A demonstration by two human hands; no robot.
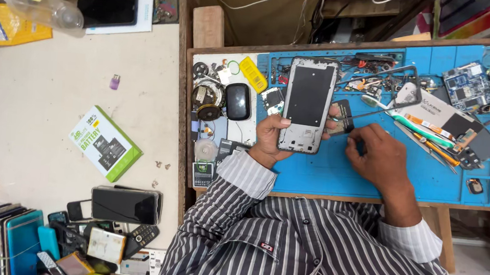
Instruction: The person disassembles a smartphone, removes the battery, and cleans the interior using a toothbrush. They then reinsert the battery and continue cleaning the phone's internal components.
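— Two hands are seen; what is gripped?
— A phone frame (306,104) is clamped by the left hand (270,138) mid-worktop, on the blue mat (334,172). Tweezers (367,113) are pinched in the right hand (378,158), just beside the frame.

Bright, even daylight over a sharp overhead view

Soft shadows lie close under things on the blue mat (340,173); mild glare marks the clear bottle (44,8) at upper left, and straight edges bow slightly toward the frame's corners.
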